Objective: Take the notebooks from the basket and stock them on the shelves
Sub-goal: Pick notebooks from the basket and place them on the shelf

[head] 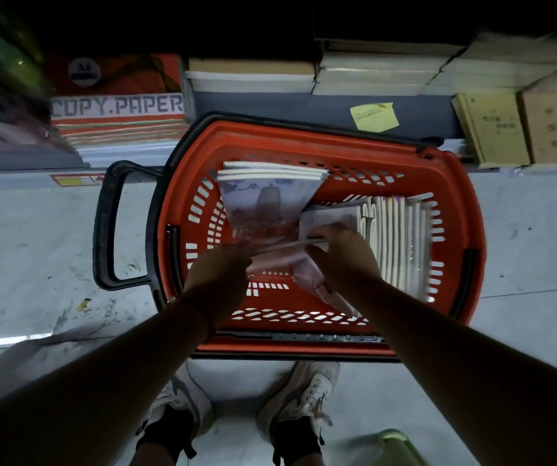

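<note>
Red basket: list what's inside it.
Inside the red basket: a leaning notebook stack, upright notebooks, and a notebook both hands grip. Anything beneath is hidden.

**Basket interior: room and obstructions**

Red basket open on top. Leaning stack of notebooks fills the far-left part; upright row of notebooks crowds the right wall. Near floor of the basket bare, mesh showing. Black handle juts left. Shelf edge seems close behind; dim there.
</note>
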Motion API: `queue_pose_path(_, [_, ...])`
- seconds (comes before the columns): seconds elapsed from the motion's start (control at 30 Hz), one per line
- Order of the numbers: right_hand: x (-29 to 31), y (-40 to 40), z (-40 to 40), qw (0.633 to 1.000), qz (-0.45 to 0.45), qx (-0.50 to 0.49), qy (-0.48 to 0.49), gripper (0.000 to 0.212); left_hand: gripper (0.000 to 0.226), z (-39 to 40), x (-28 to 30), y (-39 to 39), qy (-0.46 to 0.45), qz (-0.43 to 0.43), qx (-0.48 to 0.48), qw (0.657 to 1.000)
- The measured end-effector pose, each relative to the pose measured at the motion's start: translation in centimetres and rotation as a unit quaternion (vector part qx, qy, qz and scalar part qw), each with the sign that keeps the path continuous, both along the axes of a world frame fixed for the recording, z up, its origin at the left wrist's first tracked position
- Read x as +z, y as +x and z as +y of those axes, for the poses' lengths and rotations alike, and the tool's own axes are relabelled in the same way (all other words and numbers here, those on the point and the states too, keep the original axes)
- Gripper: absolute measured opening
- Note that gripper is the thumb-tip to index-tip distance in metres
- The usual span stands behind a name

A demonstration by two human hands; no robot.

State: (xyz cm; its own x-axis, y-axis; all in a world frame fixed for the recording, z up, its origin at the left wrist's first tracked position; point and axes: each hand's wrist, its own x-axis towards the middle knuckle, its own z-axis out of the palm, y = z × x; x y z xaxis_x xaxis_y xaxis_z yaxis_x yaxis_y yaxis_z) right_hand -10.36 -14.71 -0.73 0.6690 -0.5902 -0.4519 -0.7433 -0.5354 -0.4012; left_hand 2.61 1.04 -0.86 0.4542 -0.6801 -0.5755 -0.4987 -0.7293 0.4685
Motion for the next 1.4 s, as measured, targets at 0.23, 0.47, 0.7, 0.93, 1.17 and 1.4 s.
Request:
queue_pose_path(0.23, [9.0,-1.7,-0.5,0.948,-0.073,-0.183,0.249,0.019,0.033,1.2,9.2,2.5,-0.085,-0.010,-0.087,0.992])
queue_pose_path(0.47, [20.9,-3.4,-0.7,0.868,-0.164,-0.236,0.406,0.030,0.007,-0.3,23.7,5.1,-0.198,0.060,0.010,0.978])
queue_pose_path(0.7, [37.3,-4.2,0.3,0.838,-0.241,-0.288,0.395,0.023,0.030,-1.7,40.0,4.8,-0.274,0.270,0.206,0.900])
queue_pose_path(0.93, [51.7,-3.2,-0.6,0.739,-0.392,-0.354,0.417,0.039,0.028,0.7,50.8,3.3,-0.195,0.277,0.171,0.925])
queue_pose_path(1.17, [65.6,-1.3,-1.5,0.748,-0.458,-0.283,0.388,0.037,0.014,0.7,60.7,2.8,-0.290,0.221,0.204,0.909])
queue_pose_path(1.4, [75.6,1.5,0.3,0.773,-0.484,-0.202,0.359,0.041,0.021,2.4,68.9,4.4,-0.386,0.222,0.262,0.856])
